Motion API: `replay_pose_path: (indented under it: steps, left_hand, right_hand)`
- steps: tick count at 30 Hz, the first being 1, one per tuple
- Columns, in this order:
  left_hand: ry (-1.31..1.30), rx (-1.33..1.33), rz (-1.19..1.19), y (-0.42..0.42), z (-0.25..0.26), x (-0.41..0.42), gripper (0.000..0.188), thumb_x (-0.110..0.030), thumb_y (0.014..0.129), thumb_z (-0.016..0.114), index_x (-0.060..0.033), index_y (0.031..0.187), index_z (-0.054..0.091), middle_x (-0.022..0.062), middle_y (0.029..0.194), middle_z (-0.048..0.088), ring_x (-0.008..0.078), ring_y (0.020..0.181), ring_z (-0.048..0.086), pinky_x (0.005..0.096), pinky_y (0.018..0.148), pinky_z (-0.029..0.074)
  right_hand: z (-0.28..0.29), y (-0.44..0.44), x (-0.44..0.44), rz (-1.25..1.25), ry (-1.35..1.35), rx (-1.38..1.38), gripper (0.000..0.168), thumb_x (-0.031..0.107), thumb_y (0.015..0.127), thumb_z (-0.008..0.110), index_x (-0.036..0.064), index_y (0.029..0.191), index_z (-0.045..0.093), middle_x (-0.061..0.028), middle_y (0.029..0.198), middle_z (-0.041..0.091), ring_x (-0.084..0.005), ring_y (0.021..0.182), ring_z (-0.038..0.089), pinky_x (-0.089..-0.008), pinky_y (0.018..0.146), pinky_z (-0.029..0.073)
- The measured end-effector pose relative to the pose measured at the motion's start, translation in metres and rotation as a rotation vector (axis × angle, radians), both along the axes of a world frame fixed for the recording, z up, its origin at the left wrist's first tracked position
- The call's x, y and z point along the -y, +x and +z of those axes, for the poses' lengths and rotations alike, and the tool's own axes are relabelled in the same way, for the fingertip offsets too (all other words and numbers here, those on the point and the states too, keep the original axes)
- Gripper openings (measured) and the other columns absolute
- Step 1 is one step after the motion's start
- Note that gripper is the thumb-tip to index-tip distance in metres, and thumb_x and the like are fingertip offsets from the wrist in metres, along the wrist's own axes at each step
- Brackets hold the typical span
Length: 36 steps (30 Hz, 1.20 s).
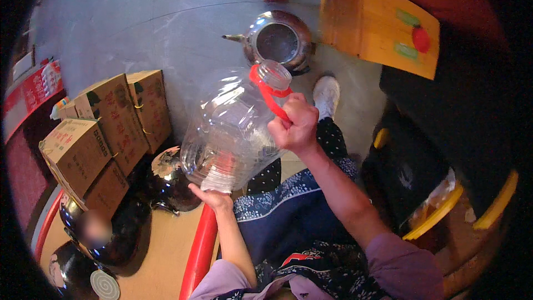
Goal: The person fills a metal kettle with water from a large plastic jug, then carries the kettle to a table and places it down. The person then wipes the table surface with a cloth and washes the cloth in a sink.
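A large clear plastic jug [233, 129] is tilted over the floor, its uncapped mouth towards the upper right. My right hand [295, 124] grips the red plastic handle [270, 99] near its neck. Beneath the jug's base, my left hand [216, 200] supports it with the palm up and the thumb spread; its other fingers are partly hidden. Just beyond the jug's mouth, a metal kettle [307, 35] with a spout stands on the floor, its round top opening uncovered.
Cardboard boxes [118, 121] are stacked at the left beside glossy dark jars [173, 183] on a red-edged wooden surface [166, 250]. An orange box [391, 29] lies at the upper right. Yellow-edged dark objects are at the right. My shoe [327, 93] is near the kettle.
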<state>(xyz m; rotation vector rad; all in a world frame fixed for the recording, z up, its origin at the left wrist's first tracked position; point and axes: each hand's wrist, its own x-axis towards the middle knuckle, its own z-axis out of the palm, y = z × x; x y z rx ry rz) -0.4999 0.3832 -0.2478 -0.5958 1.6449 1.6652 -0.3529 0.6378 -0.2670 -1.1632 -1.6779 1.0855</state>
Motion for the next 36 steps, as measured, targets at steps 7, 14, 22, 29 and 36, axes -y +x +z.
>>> replay_pose_path:
  steps: [7, 14, 22, 29, 36]
  left_hand:
    - [0.206, 0.341, -0.131, 0.025, -0.030, 0.002, 0.076, -0.068, 0.083, 0.024, -0.0132, 0.135, 0.030, 0.0083, 0.135, 0.038, 0.0296, 0.123, 0.038, 0.0450, 0.103, 0.029]
    - [-0.283, 0.413, -0.424, 0.036, -0.127, 0.035, 0.053, -0.050, 0.090, 0.035, -0.0040, 0.112, 0.050, 0.0100, 0.104, 0.058, 0.0255, 0.093, 0.058, 0.0394, 0.074, 0.049]
    - [-0.392, 0.252, -0.703, 0.098, -0.080, -0.021, 0.048, -0.036, 0.087, 0.044, 0.0049, 0.110, 0.053, 0.0148, 0.100, 0.060, 0.0239, 0.087, 0.060, 0.0367, 0.073, 0.047]
    - [-0.532, 0.378, -0.733, 0.121, -0.094, 0.027, 0.047, -0.037, 0.087, 0.047, 0.0041, 0.108, 0.053, 0.0131, 0.097, 0.060, 0.0226, 0.081, 0.060, 0.0365, 0.067, 0.047]
    - [-0.614, 0.287, -0.743, 0.122, -0.107, 0.058, 0.049, -0.038, 0.085, 0.050, 0.0063, 0.106, 0.055, 0.0128, 0.095, 0.060, 0.0218, 0.079, 0.059, 0.0353, 0.068, 0.047]
  right_hand:
    - [0.118, 0.063, 0.034, 0.026, -0.016, -0.035, 0.024, 0.000, 0.045, 0.050, 0.008, 0.046, 0.027, -0.0056, 0.044, 0.026, -0.0245, 0.037, 0.030, -0.0315, 0.049, 0.030]
    - [0.193, 0.126, 0.070, 0.099, -0.084, 0.289, 0.023, 0.005, 0.059, 0.063, 0.009, 0.049, 0.043, -0.0050, 0.046, 0.041, -0.0237, 0.043, 0.045, -0.0330, 0.054, 0.037]
    - [0.119, 0.199, 0.055, 0.298, -0.097, 0.551, 0.013, 0.014, 0.070, 0.065, 0.007, 0.080, 0.063, -0.0092, 0.068, 0.058, -0.0268, 0.069, 0.057, -0.0397, 0.071, 0.040]
    - [0.024, 0.269, 0.011, 0.452, -0.050, 0.738, 0.014, 0.010, 0.071, 0.063, 0.007, 0.084, 0.061, -0.0112, 0.088, 0.060, -0.0305, 0.089, 0.054, -0.0424, 0.078, 0.041]
    - [0.004, 0.325, -0.001, 0.504, 0.084, 0.872, 0.014, 0.014, 0.066, 0.067, 0.009, 0.079, 0.064, -0.0065, 0.074, 0.057, -0.0288, 0.091, 0.051, -0.0474, 0.094, 0.035]
